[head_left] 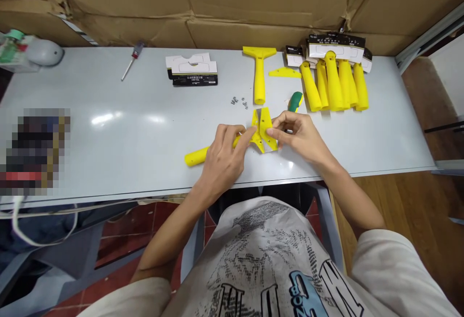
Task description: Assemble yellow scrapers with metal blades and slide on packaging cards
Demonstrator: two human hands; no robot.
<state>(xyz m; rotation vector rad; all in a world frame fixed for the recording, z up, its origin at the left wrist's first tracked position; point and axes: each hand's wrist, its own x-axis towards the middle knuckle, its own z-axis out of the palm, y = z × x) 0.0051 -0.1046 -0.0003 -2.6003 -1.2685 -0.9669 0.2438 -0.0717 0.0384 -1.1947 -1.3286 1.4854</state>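
both hands working a yellow scraper near the tabletop's front edge

the left hand [221,155] is gripping the yellow scraper [232,145] at its handle, while the right hand [299,136] is pinching the yellow blade cover [267,131] at the head. the plastic is looking light, stiff and a bit slick, so holding the handle and the cover's edges seems safest; tiny screws [239,101] are lying behind.

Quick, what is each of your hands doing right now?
Left hand: closed on the yellow scraper.
Right hand: pinching the yellow plate against the scraper's head.
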